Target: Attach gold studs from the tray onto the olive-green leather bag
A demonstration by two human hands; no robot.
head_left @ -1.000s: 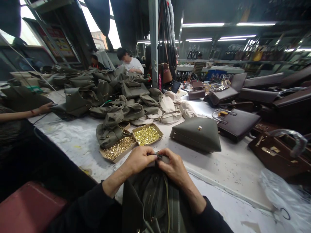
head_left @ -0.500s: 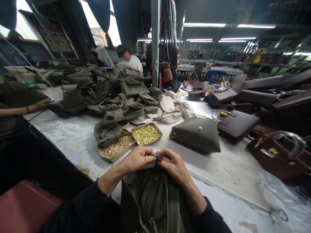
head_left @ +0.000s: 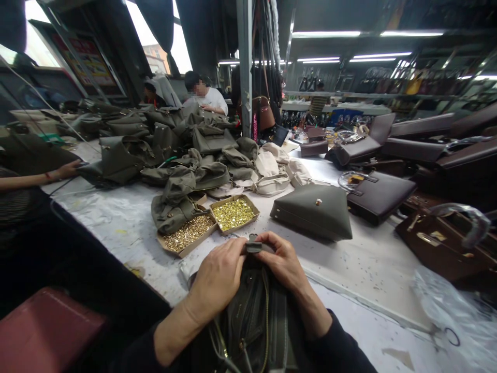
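Observation:
Close in front of me is an olive-green handbag, its zipped inside facing up. At its far edge a small green tab sticks up between my hands. My left hand is closed on the bag's edge left of the tab, its back toward me and its fingertips hidden. On the other side my right hand pinches the edge beside the tab with thumb and fingers. Just beyond lie a carton of copper-gold studs and a carton of yellow-gold studs.
A finished-looking green bag lies right of the cartons. Green bags are heaped behind, with pale pouches beside them. Dark brown bags and clear plastic are at right. Another person's hand shows at far left.
My left hand has turned over the bag's edge, back now facing me, and come nearer. The small tab now faces me more flatly. My right hand keeps its pinch.

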